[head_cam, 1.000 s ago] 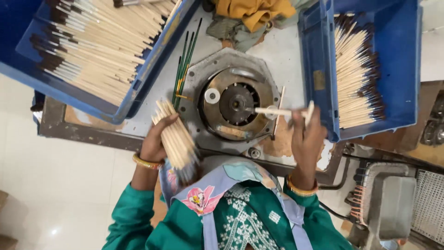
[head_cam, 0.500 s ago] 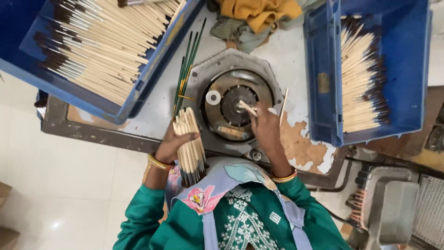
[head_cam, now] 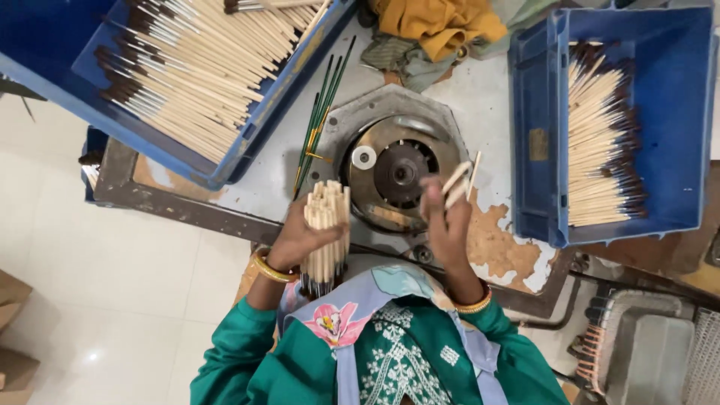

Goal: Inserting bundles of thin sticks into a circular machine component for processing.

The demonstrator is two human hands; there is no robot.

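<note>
My left hand (head_cam: 300, 238) grips a bundle of pale wooden brush handles (head_cam: 326, 229), held upright in front of my chest with the dark tips pointing down. My right hand (head_cam: 444, 217) holds a single wooden brush (head_cam: 457, 180) near the right rim of the round metal machine (head_cam: 397, 169) set in the worktable. The machine's dark centre hub shows between my two hands.
A blue crate of brushes (head_cam: 187, 67) sits tilted at the upper left, another blue crate of brushes (head_cam: 600, 135) at the right. Several green-handled brushes (head_cam: 319, 120) lie beside the machine. A yellow cloth (head_cam: 435, 22) lies at the back. The table surface (head_cam: 495, 247) is chipped.
My right hand pushed a brush to the machine's hub, then drew back to the right with it. My left hand lifted the bundle more upright.
</note>
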